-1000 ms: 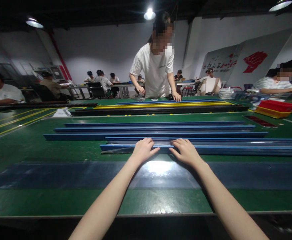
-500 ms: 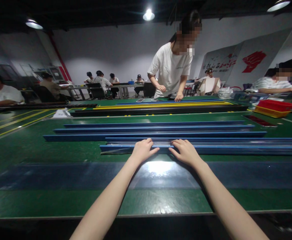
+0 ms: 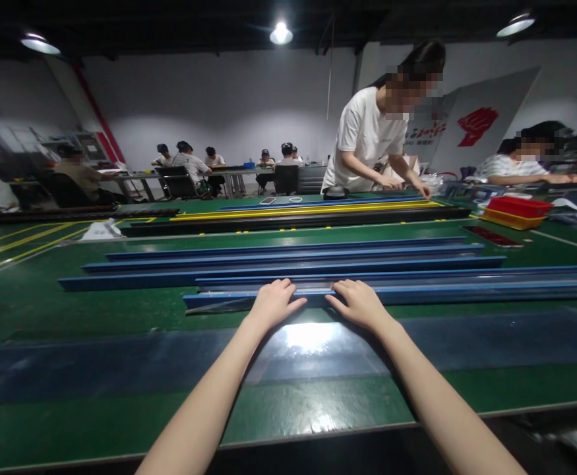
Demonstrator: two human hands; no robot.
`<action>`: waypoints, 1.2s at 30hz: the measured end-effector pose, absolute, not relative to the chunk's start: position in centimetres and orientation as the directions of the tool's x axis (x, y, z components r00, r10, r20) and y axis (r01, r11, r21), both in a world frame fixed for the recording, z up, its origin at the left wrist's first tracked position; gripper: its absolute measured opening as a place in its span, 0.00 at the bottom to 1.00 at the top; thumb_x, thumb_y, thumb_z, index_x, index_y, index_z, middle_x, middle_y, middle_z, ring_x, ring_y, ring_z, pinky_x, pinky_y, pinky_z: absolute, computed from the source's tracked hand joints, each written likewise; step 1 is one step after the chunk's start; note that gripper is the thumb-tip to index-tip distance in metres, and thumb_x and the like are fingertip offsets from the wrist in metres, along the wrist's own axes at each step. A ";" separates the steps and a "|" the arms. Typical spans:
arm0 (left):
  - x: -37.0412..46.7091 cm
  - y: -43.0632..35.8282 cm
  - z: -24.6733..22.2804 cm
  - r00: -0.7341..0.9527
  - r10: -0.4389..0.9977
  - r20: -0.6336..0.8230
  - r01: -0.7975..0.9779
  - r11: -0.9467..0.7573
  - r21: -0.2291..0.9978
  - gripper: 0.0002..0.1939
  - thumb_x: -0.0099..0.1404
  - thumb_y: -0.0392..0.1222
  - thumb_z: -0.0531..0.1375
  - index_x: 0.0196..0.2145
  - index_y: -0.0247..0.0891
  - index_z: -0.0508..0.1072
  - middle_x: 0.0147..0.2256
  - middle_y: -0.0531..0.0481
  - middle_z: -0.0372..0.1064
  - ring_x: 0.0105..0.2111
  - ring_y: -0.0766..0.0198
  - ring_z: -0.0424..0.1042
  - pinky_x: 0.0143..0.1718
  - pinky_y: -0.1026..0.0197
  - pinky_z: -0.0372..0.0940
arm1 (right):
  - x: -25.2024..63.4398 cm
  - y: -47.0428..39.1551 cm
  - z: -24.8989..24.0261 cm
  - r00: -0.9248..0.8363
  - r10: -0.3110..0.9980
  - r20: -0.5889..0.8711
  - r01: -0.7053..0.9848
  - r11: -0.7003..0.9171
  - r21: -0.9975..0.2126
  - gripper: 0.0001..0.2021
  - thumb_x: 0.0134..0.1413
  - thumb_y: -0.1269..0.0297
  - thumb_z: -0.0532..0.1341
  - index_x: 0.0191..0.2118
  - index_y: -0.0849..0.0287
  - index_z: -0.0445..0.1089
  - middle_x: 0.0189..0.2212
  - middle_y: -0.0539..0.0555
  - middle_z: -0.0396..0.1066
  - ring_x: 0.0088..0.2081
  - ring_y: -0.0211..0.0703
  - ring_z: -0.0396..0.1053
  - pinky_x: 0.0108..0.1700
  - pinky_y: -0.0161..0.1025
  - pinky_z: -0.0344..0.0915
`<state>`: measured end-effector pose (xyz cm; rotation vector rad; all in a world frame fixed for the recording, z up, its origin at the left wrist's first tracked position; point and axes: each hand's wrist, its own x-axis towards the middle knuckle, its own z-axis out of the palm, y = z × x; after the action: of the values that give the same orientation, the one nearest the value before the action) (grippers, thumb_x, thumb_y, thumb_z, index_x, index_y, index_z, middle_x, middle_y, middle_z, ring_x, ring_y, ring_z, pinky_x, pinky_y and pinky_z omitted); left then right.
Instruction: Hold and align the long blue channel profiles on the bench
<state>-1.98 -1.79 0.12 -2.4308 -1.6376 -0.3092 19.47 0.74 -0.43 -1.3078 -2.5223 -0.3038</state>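
Observation:
A long blue channel-shaped profile (image 3: 446, 294) lies across the green table (image 3: 134, 307), with clear film inside and at its left end. My left hand (image 3: 273, 304) rests on the profile, fingers over its far side and thumb stretched apart along the near edge. To the right, my right hand (image 3: 360, 304) lies on the same profile in a mirrored pose, fingers spread from the thumb. Neither hand is wrapped around anything. Below my forearms, a wide transparent strip (image 3: 179, 356) lies flat and reflects a lamp.
Three blue profiles (image 3: 288, 267) lie farther back, then black and yellow strips (image 3: 248, 214). A person in a white shirt (image 3: 362, 135) leans over the far side. Red and yellow trays (image 3: 518, 210) and a dark phone (image 3: 490, 235) are at the right.
The view has turned slightly right and tilted. The person across the table has leaned over and reached farther right along the strips. My hands keep nearly the same pose on the profile.

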 end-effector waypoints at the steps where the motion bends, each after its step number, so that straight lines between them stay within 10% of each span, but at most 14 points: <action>1: -2.0 -1.8 0.2 0.369 0.888 0.273 0.927 -0.373 -0.042 0.18 0.64 0.53 0.48 0.35 0.37 0.70 0.38 0.47 0.67 0.39 0.61 0.66 0.37 0.62 0.62 | 19.5 0.7 -0.4 -0.548 0.764 0.340 0.823 0.566 0.056 0.17 0.58 0.55 0.48 0.37 0.58 0.68 0.36 0.55 0.72 0.38 0.42 0.67 0.38 0.36 0.53; 36: -7.0 -2.1 1.3 0.411 0.862 0.298 0.879 -0.461 0.120 0.09 0.60 0.47 0.56 0.31 0.39 0.65 0.34 0.52 0.63 0.36 0.64 0.63 0.36 0.64 0.59 | 17.6 0.6 0.7 -0.525 0.808 0.268 0.805 0.573 -0.152 0.14 0.55 0.57 0.50 0.37 0.56 0.70 0.37 0.54 0.73 0.40 0.43 0.68 0.37 0.34 0.57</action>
<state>-7.03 -2.11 1.26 -2.5926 -1.6004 -0.4950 17.63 0.63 0.70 -1.3232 -2.5005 0.0130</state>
